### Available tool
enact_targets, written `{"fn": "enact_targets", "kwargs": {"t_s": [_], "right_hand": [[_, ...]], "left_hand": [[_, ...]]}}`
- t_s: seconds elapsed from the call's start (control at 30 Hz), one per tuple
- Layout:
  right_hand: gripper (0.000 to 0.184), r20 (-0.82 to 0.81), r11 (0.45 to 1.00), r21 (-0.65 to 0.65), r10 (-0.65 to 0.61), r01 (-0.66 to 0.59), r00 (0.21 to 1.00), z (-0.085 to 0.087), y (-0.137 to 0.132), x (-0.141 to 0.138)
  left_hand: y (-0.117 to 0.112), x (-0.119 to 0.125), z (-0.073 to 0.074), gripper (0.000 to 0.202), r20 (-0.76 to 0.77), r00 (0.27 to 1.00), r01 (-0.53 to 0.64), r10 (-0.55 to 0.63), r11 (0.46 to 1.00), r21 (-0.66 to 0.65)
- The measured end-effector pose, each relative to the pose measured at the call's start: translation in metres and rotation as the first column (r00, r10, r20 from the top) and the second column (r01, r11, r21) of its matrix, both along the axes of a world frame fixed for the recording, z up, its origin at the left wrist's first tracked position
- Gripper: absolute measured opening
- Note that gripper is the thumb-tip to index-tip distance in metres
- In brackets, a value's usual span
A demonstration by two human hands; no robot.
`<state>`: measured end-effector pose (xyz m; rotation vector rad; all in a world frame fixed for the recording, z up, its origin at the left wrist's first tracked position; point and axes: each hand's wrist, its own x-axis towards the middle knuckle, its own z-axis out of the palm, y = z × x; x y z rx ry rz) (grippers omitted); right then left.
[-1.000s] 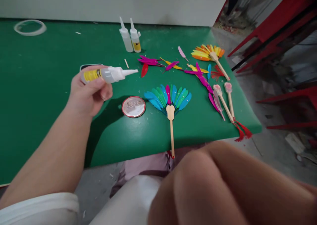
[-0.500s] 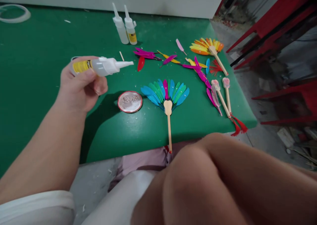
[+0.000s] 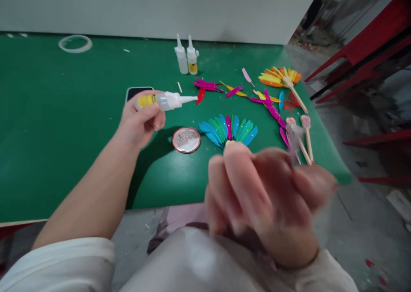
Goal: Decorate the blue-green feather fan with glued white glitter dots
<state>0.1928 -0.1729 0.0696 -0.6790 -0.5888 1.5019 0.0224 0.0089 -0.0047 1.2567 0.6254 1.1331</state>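
Note:
My left hand (image 3: 143, 123) is closed around a glue bottle (image 3: 168, 100) with a yellow label, its white nozzle pointing right. Close to the camera, my right hand (image 3: 257, 189) has its fingers curled and is smeared by motion. A faint translucent thing shows between its thumb and forefinger; I cannot make out what it is. Behind that hand lies a feather fan (image 3: 229, 128) in blue, green and magenta, its handle hidden. A round red-rimmed lid (image 3: 186, 140) holding small bits lies left of the fan.
Two glue bottles (image 3: 187, 61) stand upright at the back. Loose feathers (image 3: 207, 85) lie across the green table (image 3: 80, 133). A yellow-orange fan (image 3: 282, 77) and two wooden handles (image 3: 307, 133) are at the right. A tape ring (image 3: 75, 44) and a phone (image 3: 138, 91) are farther left.
My right hand has risen in front of the fan, where a forearm and a bent elbow or knee filled the foreground. The view has swung left; my left hand still holds the bottle.

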Motion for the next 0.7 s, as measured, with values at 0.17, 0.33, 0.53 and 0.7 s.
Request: {"fn": "enact_targets", "kwargs": {"t_s": [0.17, 0.33, 0.53, 0.7], "right_hand": [[0.034, -0.334, 0.998, -0.040, 0.032, -0.048, 0.942, -0.011, 0.039, -0.004], [0.020, -0.282, 0.990, -0.135, 0.012, -0.052, 0.959, -0.028, 0.045, -0.010], [0.010, -0.211, 0.982, -0.181, 0.010, -0.049, 0.977, -0.034, 0.044, -0.012], [0.007, -0.171, 0.986, -0.165, -0.021, -0.008, 0.985, -0.036, 0.046, -0.011]], "left_hand": [[-0.001, -0.002, -0.005, 0.029, -0.007, 1.000, 0.028, -0.028, 0.999, -0.016], [-0.003, -0.003, -0.005, 0.031, -0.012, 0.998, 0.066, -0.067, 0.996, -0.052], [-0.005, -0.003, -0.003, 0.031, -0.019, 0.996, 0.084, -0.086, 0.995, -0.060], [-0.004, -0.002, -0.002, 0.032, -0.035, 0.996, 0.076, -0.079, 0.995, -0.063]]}}
